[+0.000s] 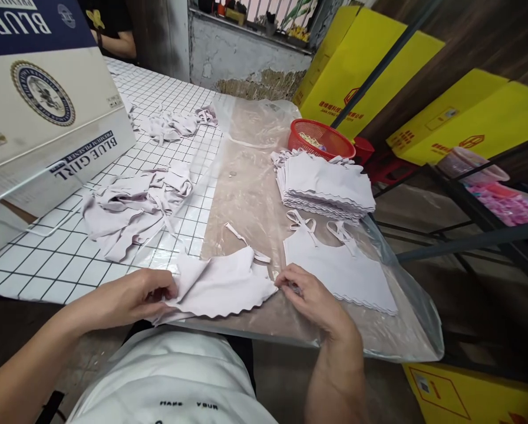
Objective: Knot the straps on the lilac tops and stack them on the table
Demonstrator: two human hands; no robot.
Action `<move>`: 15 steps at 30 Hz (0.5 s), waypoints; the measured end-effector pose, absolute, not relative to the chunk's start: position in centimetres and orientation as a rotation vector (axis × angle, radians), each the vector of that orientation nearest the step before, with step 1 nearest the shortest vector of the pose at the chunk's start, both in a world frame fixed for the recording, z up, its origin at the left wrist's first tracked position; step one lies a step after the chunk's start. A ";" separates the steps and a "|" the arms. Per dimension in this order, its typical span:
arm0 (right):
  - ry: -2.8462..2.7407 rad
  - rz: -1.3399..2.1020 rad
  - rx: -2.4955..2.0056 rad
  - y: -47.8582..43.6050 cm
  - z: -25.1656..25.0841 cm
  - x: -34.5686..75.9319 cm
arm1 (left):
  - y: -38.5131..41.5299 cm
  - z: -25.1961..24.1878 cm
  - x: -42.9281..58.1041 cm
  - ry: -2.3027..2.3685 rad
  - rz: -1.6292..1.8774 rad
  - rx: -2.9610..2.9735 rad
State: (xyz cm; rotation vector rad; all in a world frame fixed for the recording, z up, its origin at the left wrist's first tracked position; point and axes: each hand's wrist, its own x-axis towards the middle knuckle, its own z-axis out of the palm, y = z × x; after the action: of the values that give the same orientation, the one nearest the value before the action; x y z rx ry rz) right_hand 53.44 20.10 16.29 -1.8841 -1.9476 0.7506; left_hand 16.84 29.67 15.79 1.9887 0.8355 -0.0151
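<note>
A pale lilac camisole top (228, 282) with thin straps and a scalloped hem lies at the table's front edge, its left side folded over. My left hand (147, 294) pinches the fabric at that left side. With thumb and fingertips pressed together, my right hand (306, 291) grips the hem's right corner. Just right of it a matching camisole (339, 265) lies flat, straps pointing away from me. Behind that stands a neat stack of the same tops (326, 182). A crumpled heap of them (135, 206) rests to the left.
A cardboard box (47, 106) stands at the left on the grid-patterned tablecloth (158, 97). Clear plastic sheeting (246, 188) covers the right part. Beyond the stack is a red basket (302, 132). Yellow boxes (361, 65) and a metal rack (467, 235) flank the right. Another person's arm (118, 46) shows at the far end.
</note>
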 end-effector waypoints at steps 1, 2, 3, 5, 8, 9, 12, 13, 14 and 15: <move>-1.939 0.737 -1.913 19.4 16.4 53.7 | 29.5 15.9 16.6 0.827 -0.010 2.030; -1.922 0.706 -1.929 18.9 16.5 53.7 | 29.4 16.0 16.4 0.836 0.027 2.080; -1.914 0.677 -1.922 18.4 16.7 53.4 | 29.2 15.9 16.3 0.851 0.083 2.135; -1.953 0.678 -1.856 17.8 17.1 52.2 | 28.6 15.7 16.3 0.857 0.200 2.242; -2.090 0.737 -1.729 17.4 16.8 50.2 | 27.2 14.9 16.6 0.780 0.242 2.366; -2.123 0.734 -1.710 17.3 16.5 49.8 | 26.7 14.6 16.7 0.761 0.230 2.401; -2.119 0.579 -1.761 17.7 14.9 49.6 | 25.3 13.5 17.1 0.761 0.224 2.490; -2.095 0.509 -1.785 17.8 14.4 49.8 | 25.1 13.3 17.2 0.767 0.248 2.506; -2.066 0.444 -1.796 18.0 14.1 50.0 | 24.9 13.2 17.3 0.774 0.283 2.507; -2.024 0.375 -1.793 18.1 13.9 50.1 | 24.9 13.1 17.4 0.785 0.340 2.493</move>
State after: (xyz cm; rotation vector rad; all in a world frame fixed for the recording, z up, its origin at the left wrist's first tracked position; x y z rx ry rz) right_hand 50.12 18.11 13.91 -1.7933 -2.0242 0.3753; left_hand 17.36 24.91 13.14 2.4925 0.7849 0.3405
